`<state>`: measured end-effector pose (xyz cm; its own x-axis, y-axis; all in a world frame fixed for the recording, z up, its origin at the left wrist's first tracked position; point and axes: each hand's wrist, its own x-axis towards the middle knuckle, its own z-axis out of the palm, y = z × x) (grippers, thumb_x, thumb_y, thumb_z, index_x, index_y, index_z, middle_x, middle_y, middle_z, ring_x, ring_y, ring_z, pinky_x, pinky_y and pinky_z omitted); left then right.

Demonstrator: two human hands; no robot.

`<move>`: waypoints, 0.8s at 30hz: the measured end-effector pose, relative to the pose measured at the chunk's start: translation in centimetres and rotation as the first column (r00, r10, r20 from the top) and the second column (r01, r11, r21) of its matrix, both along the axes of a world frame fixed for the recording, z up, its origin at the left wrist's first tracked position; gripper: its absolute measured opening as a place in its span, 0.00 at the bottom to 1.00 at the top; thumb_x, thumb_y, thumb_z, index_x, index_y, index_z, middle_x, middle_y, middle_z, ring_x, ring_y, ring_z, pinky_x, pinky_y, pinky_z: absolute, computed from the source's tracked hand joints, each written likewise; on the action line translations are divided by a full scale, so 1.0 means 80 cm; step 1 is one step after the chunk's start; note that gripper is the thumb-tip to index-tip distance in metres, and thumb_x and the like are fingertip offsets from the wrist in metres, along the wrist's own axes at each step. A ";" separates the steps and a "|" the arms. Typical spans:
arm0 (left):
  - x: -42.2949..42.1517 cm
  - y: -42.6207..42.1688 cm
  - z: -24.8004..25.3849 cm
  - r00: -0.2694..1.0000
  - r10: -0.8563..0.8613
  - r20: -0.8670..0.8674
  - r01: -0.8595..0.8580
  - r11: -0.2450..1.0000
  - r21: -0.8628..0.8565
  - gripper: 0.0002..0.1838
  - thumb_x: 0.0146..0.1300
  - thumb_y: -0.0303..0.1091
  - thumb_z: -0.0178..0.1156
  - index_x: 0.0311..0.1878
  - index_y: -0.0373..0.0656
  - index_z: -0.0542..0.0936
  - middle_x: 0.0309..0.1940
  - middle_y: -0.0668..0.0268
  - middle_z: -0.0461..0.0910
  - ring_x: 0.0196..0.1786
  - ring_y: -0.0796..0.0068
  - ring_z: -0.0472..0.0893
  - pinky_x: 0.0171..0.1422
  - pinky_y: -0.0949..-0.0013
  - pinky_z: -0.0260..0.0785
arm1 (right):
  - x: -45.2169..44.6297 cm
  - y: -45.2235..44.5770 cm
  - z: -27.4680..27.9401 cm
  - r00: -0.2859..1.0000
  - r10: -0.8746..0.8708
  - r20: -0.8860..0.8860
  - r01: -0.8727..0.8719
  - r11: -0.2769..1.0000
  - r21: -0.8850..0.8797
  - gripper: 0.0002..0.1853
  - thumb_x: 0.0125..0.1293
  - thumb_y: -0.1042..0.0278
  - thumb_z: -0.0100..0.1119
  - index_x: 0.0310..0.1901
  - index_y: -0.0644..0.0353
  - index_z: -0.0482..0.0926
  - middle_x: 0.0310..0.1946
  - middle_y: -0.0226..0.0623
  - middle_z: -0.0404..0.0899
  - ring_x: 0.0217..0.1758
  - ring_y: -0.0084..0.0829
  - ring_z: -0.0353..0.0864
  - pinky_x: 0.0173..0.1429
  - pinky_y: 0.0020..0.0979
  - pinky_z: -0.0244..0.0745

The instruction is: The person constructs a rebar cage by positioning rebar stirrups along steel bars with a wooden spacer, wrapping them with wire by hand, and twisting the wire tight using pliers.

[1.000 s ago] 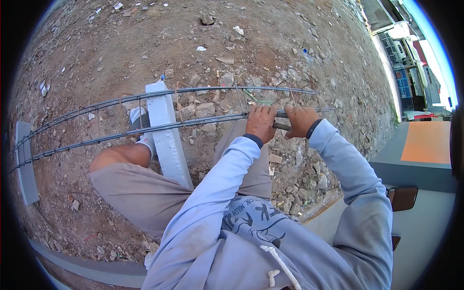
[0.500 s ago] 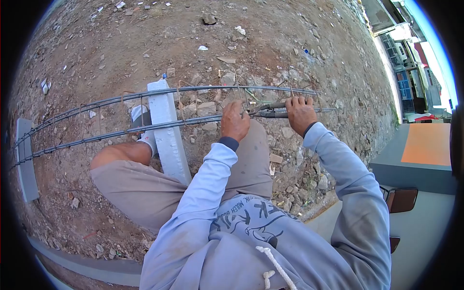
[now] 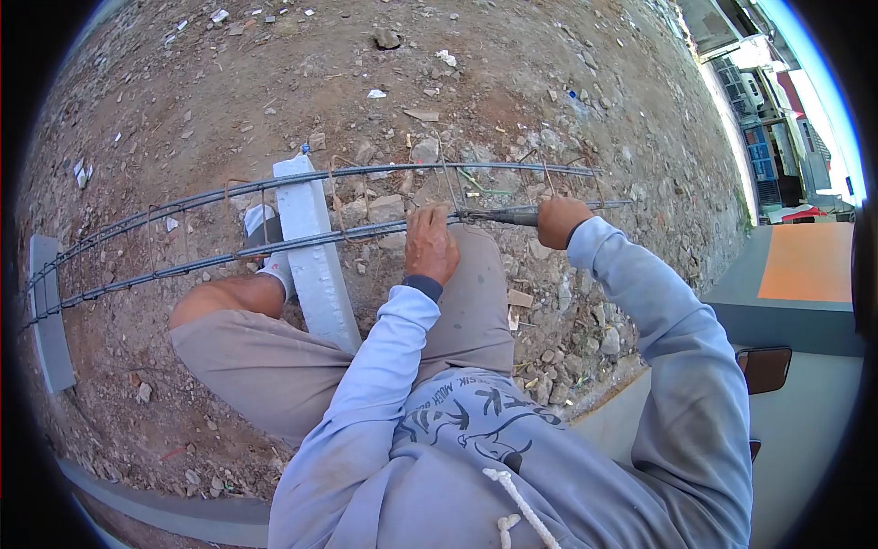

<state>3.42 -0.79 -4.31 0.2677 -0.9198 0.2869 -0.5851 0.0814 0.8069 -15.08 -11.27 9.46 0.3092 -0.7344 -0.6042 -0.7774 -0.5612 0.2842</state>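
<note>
A long rebar cage (image 3: 197, 265) of steel bars and thin square stirrups runs across in front of me. My left hand (image 3: 432, 245) is closed over its near bars, just left of a stirrup. My right hand (image 3: 562, 222) is wrapped around the handles of a pair of pincers (image 3: 512, 216), which look pressed together. The pincers' jaws are at the near bars beside a stirrup, right of my left fingers. What the jaws grip is too small to make out.
A pale concrete block (image 3: 306, 215) props the cage near its middle, and a grey block (image 3: 46, 316) props its left end. My bent leg (image 3: 256, 366) is beneath the cage. Stones and rubble (image 3: 558, 366) cover the ground. A grey and orange wall (image 3: 796, 284) stands at right.
The pincers' handles have come together and the tool has turned, with my right hand shifting slightly down and rotating. My left hand has moved a little left along the bars.
</note>
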 end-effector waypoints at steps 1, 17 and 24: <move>-0.001 0.000 0.001 1.000 0.016 0.020 -0.016 1.000 -0.009 0.24 0.49 0.21 0.54 0.54 0.42 0.73 0.49 0.53 0.73 0.57 0.51 0.70 0.69 0.51 0.56 | -0.005 -0.002 -0.007 1.000 -0.018 0.000 0.018 1.000 0.023 0.09 0.57 0.68 0.53 0.29 0.63 0.80 0.27 0.50 0.81 0.33 0.46 0.83 0.39 0.45 0.78; 0.026 -0.003 -0.009 0.966 0.135 -0.221 -0.112 0.987 0.114 0.12 0.60 0.31 0.54 0.47 0.41 0.78 0.40 0.56 0.79 0.45 0.54 0.78 0.51 0.59 0.69 | -0.005 0.074 -0.029 0.537 -0.820 0.198 0.571 0.525 0.631 0.19 0.62 0.58 0.60 0.28 0.71 0.77 0.21 0.41 0.77 0.17 0.28 0.76 0.19 0.34 0.71; -0.003 -0.006 0.041 0.708 0.154 -0.689 0.190 0.898 0.397 0.19 0.65 0.46 0.57 0.40 0.36 0.81 0.35 0.58 0.83 0.38 0.64 0.83 0.43 0.64 0.73 | -0.016 0.132 -0.045 0.643 -0.523 0.559 0.536 0.829 0.159 0.18 0.59 0.53 0.60 0.38 0.63 0.80 0.32 0.54 0.81 0.40 0.55 0.80 0.47 0.49 0.74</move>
<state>3.15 -1.24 -1.01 0.2094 -0.9028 -0.3756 0.1493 -0.3501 0.9247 -16.32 -0.71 5.89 0.1357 -0.8900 -0.4354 -0.9562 -0.0026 -0.2928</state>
